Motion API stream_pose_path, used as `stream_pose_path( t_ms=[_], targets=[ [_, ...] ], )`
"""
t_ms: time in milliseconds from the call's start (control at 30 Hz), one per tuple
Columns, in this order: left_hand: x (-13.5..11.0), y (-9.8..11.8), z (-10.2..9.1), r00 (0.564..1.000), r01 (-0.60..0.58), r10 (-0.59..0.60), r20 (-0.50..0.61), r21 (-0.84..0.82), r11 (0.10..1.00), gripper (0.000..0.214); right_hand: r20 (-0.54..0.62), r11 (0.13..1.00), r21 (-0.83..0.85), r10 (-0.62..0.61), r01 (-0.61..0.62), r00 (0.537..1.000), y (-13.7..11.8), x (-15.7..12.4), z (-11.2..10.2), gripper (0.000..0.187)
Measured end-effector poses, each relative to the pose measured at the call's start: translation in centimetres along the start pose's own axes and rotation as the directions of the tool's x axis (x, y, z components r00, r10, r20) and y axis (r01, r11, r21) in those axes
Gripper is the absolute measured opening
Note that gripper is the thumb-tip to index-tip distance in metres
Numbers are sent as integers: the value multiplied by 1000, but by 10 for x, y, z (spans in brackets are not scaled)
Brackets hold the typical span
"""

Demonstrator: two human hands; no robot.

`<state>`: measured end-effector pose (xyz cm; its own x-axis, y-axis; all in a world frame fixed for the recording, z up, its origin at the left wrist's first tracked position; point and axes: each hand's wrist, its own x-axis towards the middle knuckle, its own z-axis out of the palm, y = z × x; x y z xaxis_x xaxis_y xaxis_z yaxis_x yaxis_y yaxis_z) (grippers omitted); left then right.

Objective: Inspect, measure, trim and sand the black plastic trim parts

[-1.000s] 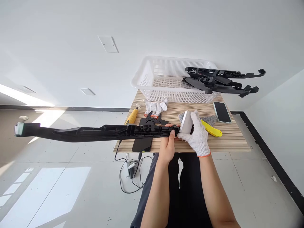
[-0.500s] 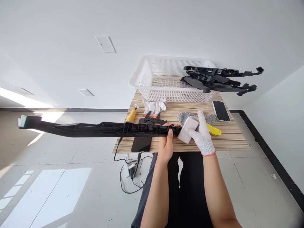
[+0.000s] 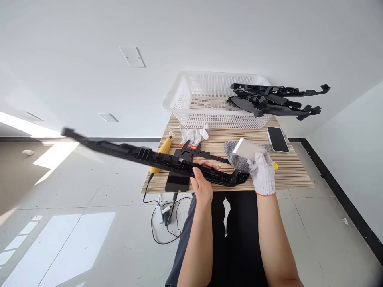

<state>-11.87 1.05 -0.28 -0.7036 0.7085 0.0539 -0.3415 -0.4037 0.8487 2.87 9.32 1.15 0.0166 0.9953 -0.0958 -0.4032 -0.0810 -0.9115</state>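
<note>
My bare left hand [image 3: 203,185] is wrapped around a long black plastic trim piece [image 3: 131,153], which slants from upper left down to the right across the table front. In a white knit glove with an orange cuff, my right hand [image 3: 263,171] grips a pale rectangular block [image 3: 249,150], lifted beside the trim's right end. A grey cloth [image 3: 231,155] lies behind the block. Beyond the trim rest a black caliper [image 3: 197,152], a yellow rotary tool [image 3: 164,149] and a dark phone [image 3: 176,182], partly covered by the trim.
A white plastic basket [image 3: 215,119] stands at the back of the table, with several black plastic parts [image 3: 269,99] sticking out to the right. A white glove [image 3: 194,135] and a second phone [image 3: 277,139] lie in front. Cables [image 3: 155,227] hang below the left edge.
The trim piece has tilted, its right end dropping and coming into sight. My right hand has drawn the block off the trim, turning it and moving it right and up.
</note>
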Motion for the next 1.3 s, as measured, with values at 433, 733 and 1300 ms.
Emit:
stream_pose_path(
  t_ms=[433, 733, 1300],
  targets=[
    [0, 7, -7, 975, -63, 13, 223, 217, 974, 67, 447, 964, -262, 79, 45, 891, 4, -6, -6, 40],
    [0, 0, -4, 978, 0, 4, 207, -19, 1000, 58, 477, 927, -373, 156, 38, 865, 5, -10, -2, 53],
    [0, -2, -7, 970, -10, -19, 241, 120, 993, 55, 481, 908, -415, 166, 57, 861, 11, -12, -2, 51]
  ],
)
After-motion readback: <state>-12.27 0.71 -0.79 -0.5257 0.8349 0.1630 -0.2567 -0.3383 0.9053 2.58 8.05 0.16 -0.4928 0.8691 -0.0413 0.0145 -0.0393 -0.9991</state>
